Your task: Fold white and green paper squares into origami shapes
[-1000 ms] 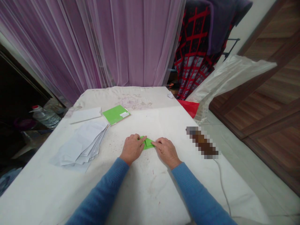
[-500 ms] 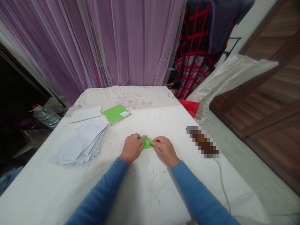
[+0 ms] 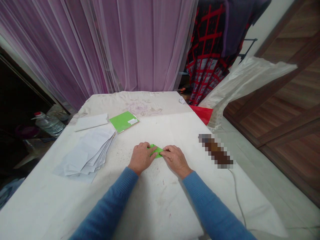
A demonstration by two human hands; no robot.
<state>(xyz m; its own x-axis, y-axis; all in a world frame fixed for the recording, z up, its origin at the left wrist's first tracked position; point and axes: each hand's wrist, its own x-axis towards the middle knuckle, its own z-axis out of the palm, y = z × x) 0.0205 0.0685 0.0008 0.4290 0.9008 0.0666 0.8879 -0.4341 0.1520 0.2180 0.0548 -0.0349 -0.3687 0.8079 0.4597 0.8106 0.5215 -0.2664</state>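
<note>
Green folded paper (image 3: 156, 151) on white cloth-covered surface (image 3: 155, 206), center, held down between hands. Left hand (image 3: 141, 158) and right hand (image 3: 175, 161) nearly together, clamped on its two ends, apparently keeping fold flat. Paper now slimmer, flatter than earlier frame. Loose white sheets (image 3: 87, 155), green card (image 3: 123, 121) lie apart, left.

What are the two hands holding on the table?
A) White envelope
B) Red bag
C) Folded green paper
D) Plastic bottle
C. The fingers of the left hand and right hand meet on the small folded green paper between them.
</note>
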